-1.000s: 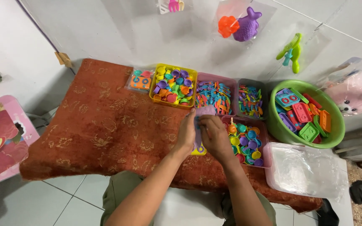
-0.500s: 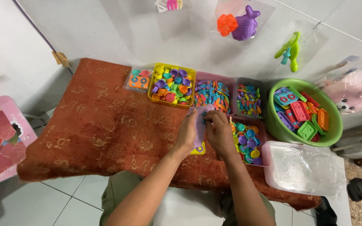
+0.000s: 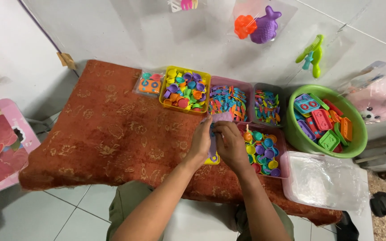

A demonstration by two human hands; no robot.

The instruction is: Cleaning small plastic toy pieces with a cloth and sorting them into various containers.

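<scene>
Your left hand (image 3: 200, 143) and right hand (image 3: 229, 145) sit side by side, fingers (image 3: 207, 126) curled in and pinching a clear plastic bag (image 3: 220, 118) between them. The bag runs from just above your fingertips down between both palms; its yellow bottom end (image 3: 211, 159) pokes out below, resting on the tabletop (image 3: 112, 129). Small coloured bits show through the bag, too blurred to tell what.

Right of your right-hand fingers, almost touching: pink tray of round pieces (image 3: 264, 149). Just beyond your fingertips: pink tray of blue and orange pieces (image 3: 228, 100), and next to it, further right, a grey tray of mixed pieces (image 3: 267, 107). Beyond and left of your left fingers: yellow tray of cups (image 3: 185, 89), then a small packed bag (image 3: 148, 84) further left. Far right: green basin (image 3: 356, 134) of bigger moulds, and nearer you a stack of clear bags (image 3: 325, 180).

Open room: everything left of your left hand is bare red cloth out to the tabletop's left edge. The near edge sits just behind your wrists. The right side is crowded, little room there.

Versus half a second ago: your right-hand fingers have dropped a bit lower along the bag, and the bag top now stands clear above both hands. Hands stay pressed close on it. Trays unchanged.
</scene>
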